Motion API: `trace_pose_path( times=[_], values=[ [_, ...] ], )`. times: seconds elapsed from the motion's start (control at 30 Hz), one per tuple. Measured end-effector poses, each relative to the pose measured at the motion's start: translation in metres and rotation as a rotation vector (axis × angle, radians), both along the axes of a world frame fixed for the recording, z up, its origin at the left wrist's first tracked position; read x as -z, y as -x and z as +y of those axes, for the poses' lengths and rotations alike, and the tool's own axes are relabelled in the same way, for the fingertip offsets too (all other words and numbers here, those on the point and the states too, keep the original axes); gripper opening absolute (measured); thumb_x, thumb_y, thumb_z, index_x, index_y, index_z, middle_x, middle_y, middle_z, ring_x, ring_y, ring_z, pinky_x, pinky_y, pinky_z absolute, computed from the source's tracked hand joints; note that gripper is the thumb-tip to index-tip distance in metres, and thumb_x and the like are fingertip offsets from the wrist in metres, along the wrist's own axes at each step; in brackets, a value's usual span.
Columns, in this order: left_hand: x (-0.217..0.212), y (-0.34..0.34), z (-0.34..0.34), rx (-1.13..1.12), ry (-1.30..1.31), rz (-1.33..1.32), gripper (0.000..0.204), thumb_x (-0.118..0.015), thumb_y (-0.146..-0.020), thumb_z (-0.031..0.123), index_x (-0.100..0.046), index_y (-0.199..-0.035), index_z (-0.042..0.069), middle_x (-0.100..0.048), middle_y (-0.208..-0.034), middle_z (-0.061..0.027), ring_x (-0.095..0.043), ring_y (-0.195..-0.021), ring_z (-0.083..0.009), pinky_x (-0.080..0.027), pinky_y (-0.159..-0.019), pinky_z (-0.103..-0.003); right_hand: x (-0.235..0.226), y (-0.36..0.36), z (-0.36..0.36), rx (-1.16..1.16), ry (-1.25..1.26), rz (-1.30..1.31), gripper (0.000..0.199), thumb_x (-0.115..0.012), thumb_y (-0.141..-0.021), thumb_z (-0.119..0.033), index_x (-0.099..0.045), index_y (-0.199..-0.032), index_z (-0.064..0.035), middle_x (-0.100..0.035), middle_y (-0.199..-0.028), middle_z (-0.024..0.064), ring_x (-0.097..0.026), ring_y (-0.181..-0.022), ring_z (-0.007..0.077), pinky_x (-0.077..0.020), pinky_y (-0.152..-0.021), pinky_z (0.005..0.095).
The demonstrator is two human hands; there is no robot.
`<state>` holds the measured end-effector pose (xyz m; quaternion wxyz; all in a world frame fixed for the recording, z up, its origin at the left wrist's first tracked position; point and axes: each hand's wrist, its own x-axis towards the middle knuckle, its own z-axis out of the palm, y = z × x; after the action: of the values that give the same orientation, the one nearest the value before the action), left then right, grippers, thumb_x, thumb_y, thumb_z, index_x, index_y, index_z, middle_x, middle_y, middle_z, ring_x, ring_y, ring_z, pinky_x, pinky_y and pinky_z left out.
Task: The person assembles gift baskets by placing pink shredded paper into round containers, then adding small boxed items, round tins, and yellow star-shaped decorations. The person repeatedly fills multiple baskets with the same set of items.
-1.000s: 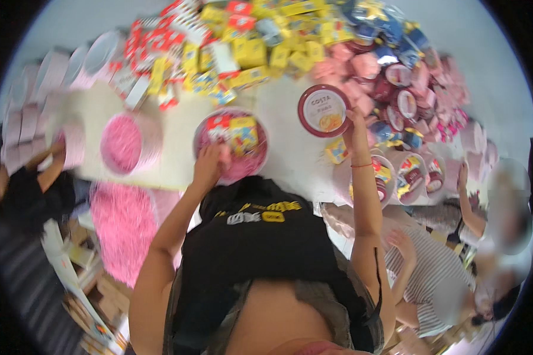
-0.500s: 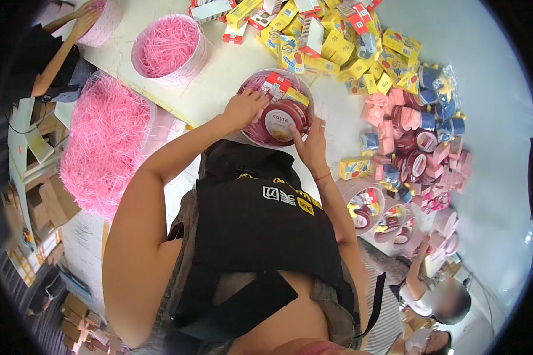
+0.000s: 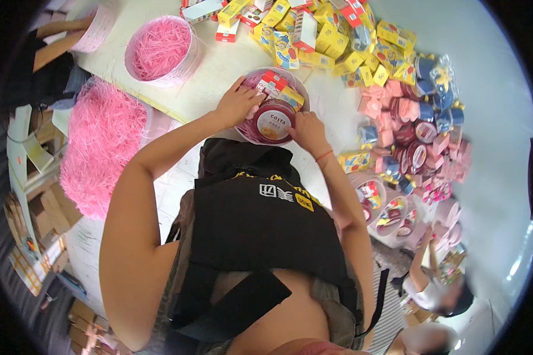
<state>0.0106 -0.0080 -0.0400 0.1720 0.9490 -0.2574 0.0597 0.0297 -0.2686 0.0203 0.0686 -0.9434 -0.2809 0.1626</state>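
We are best seating the round dark-red tub (image 3: 272,125) level, right hand (image 3: 310,131) grasping it; whether left hand (image 3: 237,106) is gripping, we cannot tell.

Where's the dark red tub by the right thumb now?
Head view, just above centre: the tub lies in the pale bucket between left hand and right hand, beside the yellow box.

A pale worktop (image 3: 220,64), yellow along its near edge, stands before a smooth bluish-white wall (image 3: 491,124) (bright streaks of light gleam on it); whitish floor (image 3: 87,254) shows beside brown cardboard boxes (image 3: 58,206).
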Motion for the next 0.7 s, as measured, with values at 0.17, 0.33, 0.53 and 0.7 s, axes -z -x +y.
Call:
trace_pose_path(
  times=[0.17, 0.33, 0.53, 0.7],
  values=[
    [-0.005, 0.005, -0.009, 0.003, -0.034, 0.070, 0.049, -0.065, -0.083, 0.017, -0.057, -0.131, 0.014, -0.059, -0.124, -0.0098, -0.055, -0.117, -0.0284, -0.029, -0.114, -0.048, 0.005, 0.001, 0.004, 0.122, -0.200, -0.005, 0.038, -0.070, -0.083, -0.024, -0.054, -0.111, -0.0036, -0.066, -0.087, 0.0174, -0.066, -0.082, 0.0369, -0.0527, -0.070, 0.0471],
    [-0.007, 0.001, -0.001, 0.065, 0.089, 0.147, 0.061, -0.068, -0.077, 0.008, -0.051, -0.136, 0.011, -0.056, -0.127, -0.0136, -0.052, -0.119, -0.0319, -0.042, -0.100, -0.045, 0.011, 0.007, 0.012, 0.169, -0.119, -0.025, 0.023, -0.062, -0.084, -0.015, -0.055, -0.102, -0.0020, -0.069, -0.083, 0.0169, -0.069, -0.076, 0.0347, -0.0548, -0.062, 0.0466],
    [-0.015, -0.011, 0.004, 0.191, 0.137, 0.268, 0.065, -0.068, -0.079, 0.015, -0.048, -0.140, 0.008, -0.054, -0.131, -0.0168, -0.050, -0.123, -0.0367, -0.038, -0.107, -0.046, 0.022, 0.015, 0.010, 0.303, -0.133, 0.025, 0.030, -0.062, -0.089, -0.022, -0.055, -0.110, -0.0024, -0.069, -0.082, 0.0166, -0.069, -0.074, 0.0352, -0.0544, -0.063, 0.0473],
    [-0.008, -0.024, 0.005, 0.155, 0.113, 0.350, 0.061, -0.067, -0.080, 0.017, -0.049, -0.138, 0.007, -0.051, -0.136, -0.0173, -0.048, -0.127, -0.0372, -0.038, -0.106, -0.047, 0.017, 0.017, 0.011, 0.315, -0.066, 0.091, 0.035, -0.062, -0.088, -0.023, -0.058, -0.117, -0.0035, -0.070, -0.085, 0.0173, -0.069, -0.080, 0.0346, -0.0548, -0.068, 0.0474]
  ],
)
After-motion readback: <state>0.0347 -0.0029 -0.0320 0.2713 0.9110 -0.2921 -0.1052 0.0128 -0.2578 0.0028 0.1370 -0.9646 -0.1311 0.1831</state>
